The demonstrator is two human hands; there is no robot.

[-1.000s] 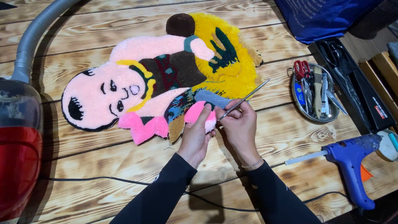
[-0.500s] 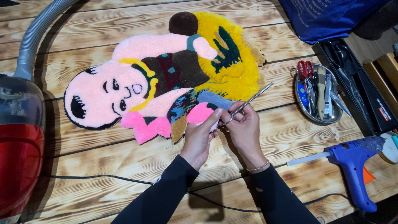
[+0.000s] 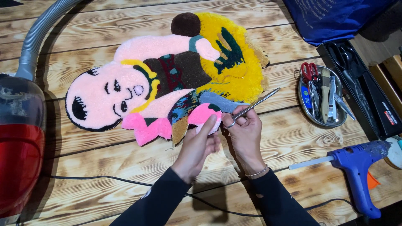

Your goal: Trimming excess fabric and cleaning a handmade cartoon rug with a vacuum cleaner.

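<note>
A tufted rug [image 3: 167, 83] shaped like a lying cartoon figure, with a pink face, dark top and yellow patch, lies on the wooden table [image 3: 104, 167]. My left hand [image 3: 197, 146] pinches the rug's bright pink lower edge [image 3: 207, 119] between thumb and fingers. My right hand [image 3: 245, 134] sits just right of it and grips thin metal scissors [image 3: 251, 108], whose closed blades point up and to the right over the rug's grey edge.
A red vacuum cleaner [image 3: 19, 155] with a grey hose [image 3: 35, 37] stands at the left. A round metal tray [image 3: 320, 96] with scissors and tools, a black tool case [image 3: 364, 94], a blue bag [image 3: 335, 19] and a blue glue gun [image 3: 356, 163] are at the right. A black cable [image 3: 104, 180] crosses the table.
My hands stay at the rug's pink lower edge. The scissors have tilted slightly lower, and the left fingers have shifted their hold on the edge.
</note>
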